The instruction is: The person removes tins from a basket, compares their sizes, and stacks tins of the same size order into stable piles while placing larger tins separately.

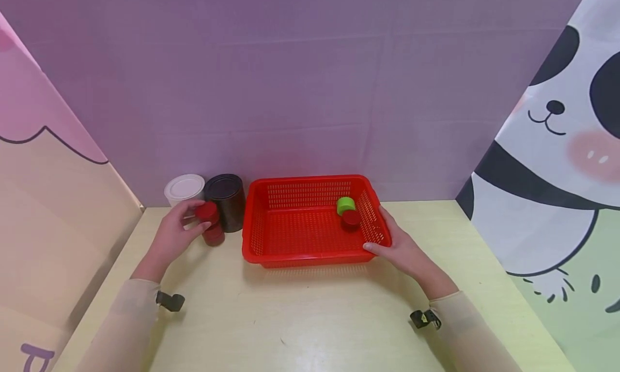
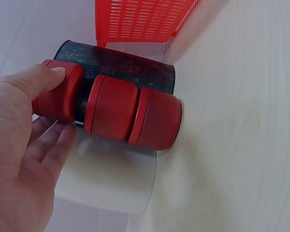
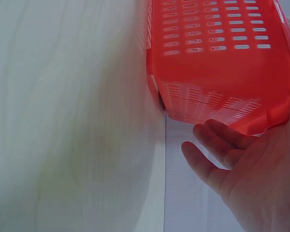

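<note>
My left hand (image 1: pixel 179 229) pinches a small red canister (image 2: pixel 63 92) between thumb and fingers. A narrow gap shows between it and a stack of two matching red canisters (image 2: pixel 133 116) standing on the table. Behind that stack is a larger black canister (image 1: pixel 227 199), with a white canister (image 1: pixel 185 188) to its left. My right hand (image 1: pixel 399 251) holds the right side of a red plastic basket (image 1: pixel 300 258), thumb over the rim and fingers outside the wall. Inside the basket, near its right wall, sit a green canister (image 1: pixel 346 204) and another red canister (image 1: pixel 351 220).
The pale wooden table (image 1: pixel 290 318) carries everything. A purple backdrop (image 1: pixel 300 92) rises right behind the basket and the large canisters. Printed panels stand along both sides, the right panel (image 1: pixel 542 199) showing a panda.
</note>
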The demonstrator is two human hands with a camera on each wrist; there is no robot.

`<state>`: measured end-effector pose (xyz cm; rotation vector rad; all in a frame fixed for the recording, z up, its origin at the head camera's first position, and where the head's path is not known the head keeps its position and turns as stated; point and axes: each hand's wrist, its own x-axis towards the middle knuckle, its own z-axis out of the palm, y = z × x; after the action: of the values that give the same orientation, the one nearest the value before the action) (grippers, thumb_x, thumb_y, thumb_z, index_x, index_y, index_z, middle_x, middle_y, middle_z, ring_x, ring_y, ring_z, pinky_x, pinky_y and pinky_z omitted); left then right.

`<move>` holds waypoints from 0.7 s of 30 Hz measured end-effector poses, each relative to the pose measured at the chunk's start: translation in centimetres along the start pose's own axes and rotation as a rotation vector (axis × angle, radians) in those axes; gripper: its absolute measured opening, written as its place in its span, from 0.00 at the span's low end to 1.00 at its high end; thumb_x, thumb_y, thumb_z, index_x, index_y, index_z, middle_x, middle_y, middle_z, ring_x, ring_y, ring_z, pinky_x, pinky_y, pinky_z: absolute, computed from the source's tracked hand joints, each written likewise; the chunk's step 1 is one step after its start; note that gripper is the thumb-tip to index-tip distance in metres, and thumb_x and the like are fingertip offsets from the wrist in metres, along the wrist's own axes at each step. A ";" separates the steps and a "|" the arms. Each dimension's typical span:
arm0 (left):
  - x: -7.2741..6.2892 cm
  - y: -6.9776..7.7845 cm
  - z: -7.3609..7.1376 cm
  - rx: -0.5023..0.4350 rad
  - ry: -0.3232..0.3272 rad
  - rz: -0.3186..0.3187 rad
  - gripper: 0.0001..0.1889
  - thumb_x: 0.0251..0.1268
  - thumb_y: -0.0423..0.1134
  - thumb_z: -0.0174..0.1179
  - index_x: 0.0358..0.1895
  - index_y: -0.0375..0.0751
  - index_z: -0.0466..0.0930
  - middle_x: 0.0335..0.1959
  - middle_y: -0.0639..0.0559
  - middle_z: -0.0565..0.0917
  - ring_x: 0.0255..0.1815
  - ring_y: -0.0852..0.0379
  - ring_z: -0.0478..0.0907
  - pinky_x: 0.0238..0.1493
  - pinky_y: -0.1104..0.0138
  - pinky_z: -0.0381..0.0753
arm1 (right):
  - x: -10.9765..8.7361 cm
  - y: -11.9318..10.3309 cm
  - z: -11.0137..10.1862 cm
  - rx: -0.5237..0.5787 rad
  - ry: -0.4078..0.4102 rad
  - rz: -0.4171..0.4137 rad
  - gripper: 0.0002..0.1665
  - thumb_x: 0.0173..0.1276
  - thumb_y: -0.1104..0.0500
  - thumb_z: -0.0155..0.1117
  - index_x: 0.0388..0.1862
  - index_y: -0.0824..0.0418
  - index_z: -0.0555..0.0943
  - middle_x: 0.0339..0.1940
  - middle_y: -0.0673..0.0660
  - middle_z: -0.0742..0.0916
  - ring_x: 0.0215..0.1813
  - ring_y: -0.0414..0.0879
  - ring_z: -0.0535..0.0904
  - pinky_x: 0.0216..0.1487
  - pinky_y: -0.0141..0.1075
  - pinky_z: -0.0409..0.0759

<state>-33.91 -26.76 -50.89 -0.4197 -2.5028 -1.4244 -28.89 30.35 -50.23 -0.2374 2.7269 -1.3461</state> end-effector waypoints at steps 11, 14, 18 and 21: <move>-0.5 -1.0 0.3 -0.033 0.013 -0.001 0.29 0.70 0.23 0.73 0.72 0.29 0.75 0.66 0.31 0.82 0.65 0.32 0.82 0.70 0.39 0.80 | -0.1 0.0 0.1 -0.008 0.003 -0.003 0.70 0.71 0.41 0.79 0.95 0.46 0.41 0.87 0.65 0.66 0.80 0.68 0.69 0.61 0.57 0.89; -0.5 -1.1 0.3 -0.047 0.011 0.001 0.29 0.70 0.24 0.73 0.72 0.29 0.75 0.66 0.31 0.82 0.65 0.32 0.82 0.70 0.39 0.80 | -0.1 -0.1 0.1 -0.015 0.004 -0.002 0.70 0.72 0.42 0.79 0.95 0.46 0.40 0.87 0.66 0.65 0.80 0.68 0.68 0.61 0.57 0.89; -0.5 -1.1 0.4 -0.048 0.010 -0.004 0.29 0.71 0.24 0.73 0.72 0.29 0.75 0.66 0.32 0.82 0.65 0.33 0.82 0.70 0.41 0.80 | -0.1 -0.2 0.1 -0.018 0.007 -0.003 0.71 0.72 0.41 0.79 0.95 0.47 0.39 0.88 0.66 0.64 0.80 0.68 0.68 0.62 0.57 0.89; -0.5 -1.1 0.5 -0.036 0.007 -0.008 0.29 0.71 0.24 0.72 0.72 0.30 0.75 0.66 0.32 0.82 0.64 0.34 0.82 0.70 0.40 0.80 | -0.2 -0.2 0.1 -0.018 0.006 -0.005 0.70 0.73 0.41 0.78 0.95 0.48 0.39 0.88 0.66 0.65 0.80 0.68 0.68 0.63 0.58 0.88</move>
<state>-33.85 -27.00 -52.21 -0.4111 -2.4794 -1.4735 -28.70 30.16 -50.14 -0.2413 2.7461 -1.3265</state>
